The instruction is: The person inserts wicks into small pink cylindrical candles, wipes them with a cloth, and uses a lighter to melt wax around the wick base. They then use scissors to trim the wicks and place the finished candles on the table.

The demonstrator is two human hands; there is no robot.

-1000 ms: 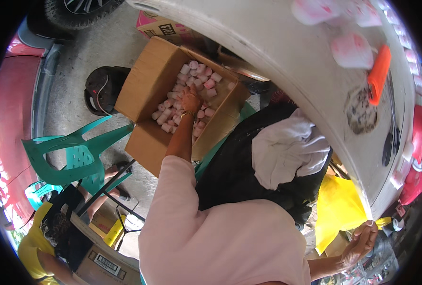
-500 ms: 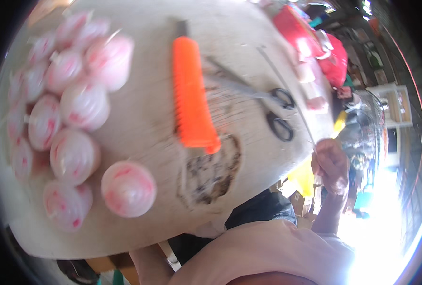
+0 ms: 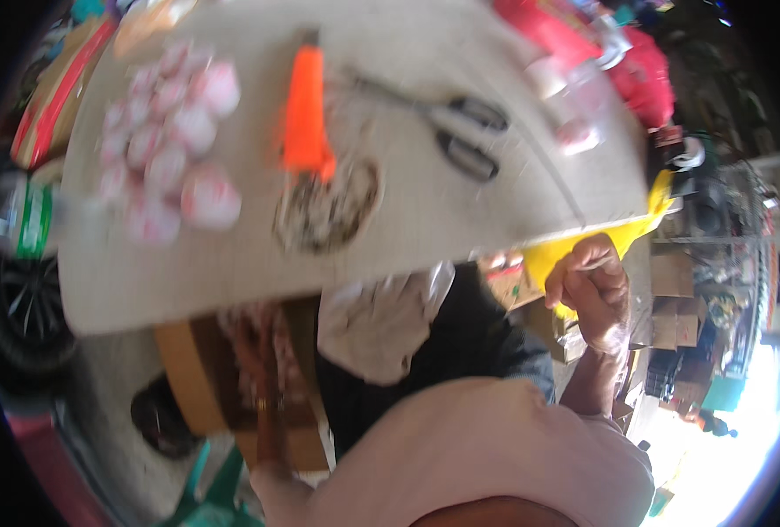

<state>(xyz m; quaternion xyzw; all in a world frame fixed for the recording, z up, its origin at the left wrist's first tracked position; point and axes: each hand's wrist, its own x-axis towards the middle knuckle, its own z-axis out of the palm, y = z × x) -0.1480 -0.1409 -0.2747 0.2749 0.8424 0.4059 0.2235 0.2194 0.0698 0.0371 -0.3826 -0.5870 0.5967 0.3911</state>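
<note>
My right hand (image 3: 588, 285) is curled into a fist just below the near edge of the pale table (image 3: 425, 228), in front of a yellow thing (image 3: 623, 237). My left forearm (image 3: 263, 404) reaches down under the table into a brown cardboard box (image 3: 184, 369); motion blur hides that hand. On the table lie several pink-and-white round pieces (image 3: 166, 158), an orange-handled knife (image 3: 306, 114), black-handled scissors (image 3: 465, 132) and a dark stained patch (image 3: 328, 206). A white cloth (image 3: 377, 321) lies on my dark lap.
A clear bottle with a green label (image 3: 30, 220) and a car wheel (image 3: 12, 299) sit at the left. Red bags (image 3: 601, 44) crowd the table's far right corner. Stacked boxes (image 3: 680, 316) stand at the right, and a teal plastic chair (image 3: 210, 492) stands below.
The view has swung from the box on the floor up to the tabletop. My right hand now sits closer to the table's edge, and my left arm stays down in the box.
</note>
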